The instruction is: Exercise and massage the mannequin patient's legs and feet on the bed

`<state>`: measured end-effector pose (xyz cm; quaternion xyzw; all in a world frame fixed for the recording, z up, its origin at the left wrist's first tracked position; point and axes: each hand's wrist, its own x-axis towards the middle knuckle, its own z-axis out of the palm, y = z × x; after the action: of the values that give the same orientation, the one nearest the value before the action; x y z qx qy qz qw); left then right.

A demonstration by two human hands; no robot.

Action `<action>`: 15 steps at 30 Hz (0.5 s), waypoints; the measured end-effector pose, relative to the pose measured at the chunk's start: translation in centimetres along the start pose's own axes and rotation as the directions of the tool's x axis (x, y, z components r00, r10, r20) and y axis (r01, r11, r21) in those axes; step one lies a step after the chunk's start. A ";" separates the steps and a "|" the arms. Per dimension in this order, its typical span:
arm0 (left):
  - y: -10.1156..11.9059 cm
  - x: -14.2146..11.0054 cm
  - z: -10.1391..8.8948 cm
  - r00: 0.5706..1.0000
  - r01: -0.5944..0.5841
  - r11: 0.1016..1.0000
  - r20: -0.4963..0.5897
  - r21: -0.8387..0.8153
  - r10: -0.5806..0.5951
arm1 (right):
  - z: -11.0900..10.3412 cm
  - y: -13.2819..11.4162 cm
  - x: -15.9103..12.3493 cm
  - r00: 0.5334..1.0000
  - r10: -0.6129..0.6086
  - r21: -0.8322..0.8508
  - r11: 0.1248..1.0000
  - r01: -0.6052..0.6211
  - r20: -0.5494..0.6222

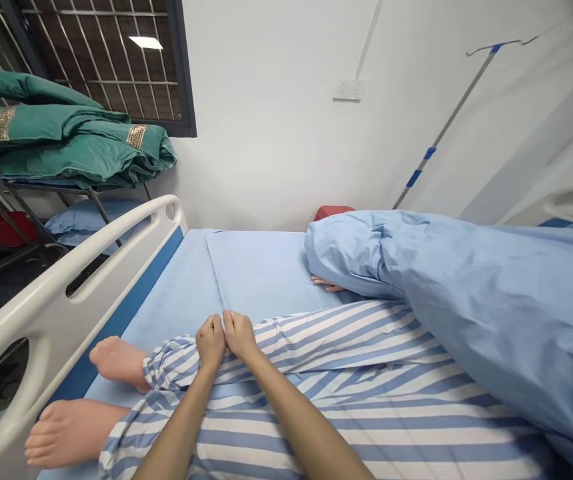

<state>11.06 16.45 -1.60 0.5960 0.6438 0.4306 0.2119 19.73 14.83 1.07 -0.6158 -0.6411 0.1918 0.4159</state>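
Observation:
My left hand [211, 342] and my right hand [239, 335] are side by side over the far lower leg of a figure in striped trousers [336, 333]. Both are closed, with fingers curled in. A raised crease in the light blue bed sheet [261, 263] runs straight to my fingers, which appear to pinch it; the grip itself is partly hidden. Two bare feet [73, 427], smooth like a manikin's, point left. A blue quilt [466, 287] is bunched over the upper body, and the figure's hand [327, 283] shows beneath its edge.
A white and blue footboard [91, 273] closes off the bed's left end. Beyond it, green quilts [76, 137] lie on a rack near a barred window, with a red basin [6, 229] below. An IV pole [449, 123] leans by the wall. A red object [333, 212] shows behind the bed.

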 end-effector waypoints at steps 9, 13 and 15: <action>1.3 0.4 0.0 0.998 0.014 0.994 0.051 0.110 -0.019 | -0.1 0.8 -0.7 0.995 0.044 0.029 0.999 -0.041 -0.086; 3.4 0.5 0.4 1.000 0.026 0.999 0.014 -0.033 -0.025 | -0.5 0.8 -0.3 0.990 0.077 0.159 0.986 -0.057 -0.122; 4.0 0.2 0.9 0.999 0.054 0.989 0.003 -0.136 -0.054 | -0.6 1.0 0.0 0.984 0.107 0.252 0.965 -0.069 -0.140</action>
<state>14.11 16.58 1.15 0.5624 0.6288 0.4680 0.2633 20.82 14.79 0.69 -0.6001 -0.5506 0.2406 0.5280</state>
